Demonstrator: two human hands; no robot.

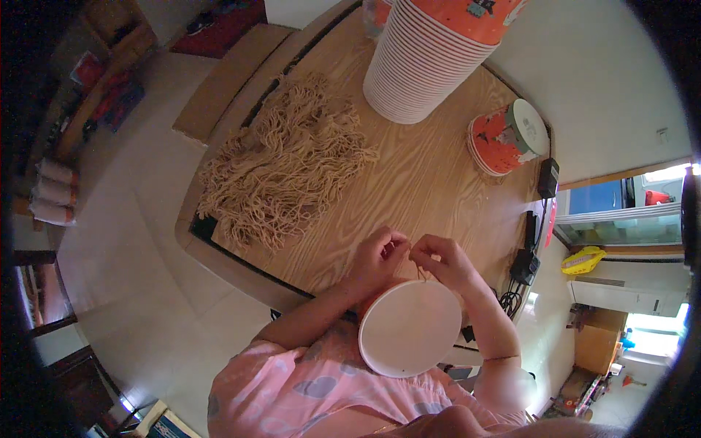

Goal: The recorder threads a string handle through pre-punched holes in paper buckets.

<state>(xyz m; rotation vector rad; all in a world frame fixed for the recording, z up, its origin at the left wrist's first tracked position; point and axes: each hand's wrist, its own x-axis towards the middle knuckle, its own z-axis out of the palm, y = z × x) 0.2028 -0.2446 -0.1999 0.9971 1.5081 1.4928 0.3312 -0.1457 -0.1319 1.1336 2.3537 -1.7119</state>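
A paper bucket [411, 328] with a white round end and an orange side rests tilted against my body at the table's near edge. Just beyond its rim, my left hand [381, 255] and my right hand [442, 260] come close together, both with fingers pinched. A thin tan cord [423, 273] hangs from my right fingers at the bucket's rim, and a bit of it seems to run between the two hands. Left of them on the wooden table [409, 190] lies a loose heap of tan cords [292, 160].
A tall stack of white and orange paper buckets [431, 66] stands at the table's far side. Several shorter orange buckets [504, 139] sit at the right. Black power adapters [524, 266] and cables lie along the right edge. Beyond the table's left edge is a pale floor [139, 241].
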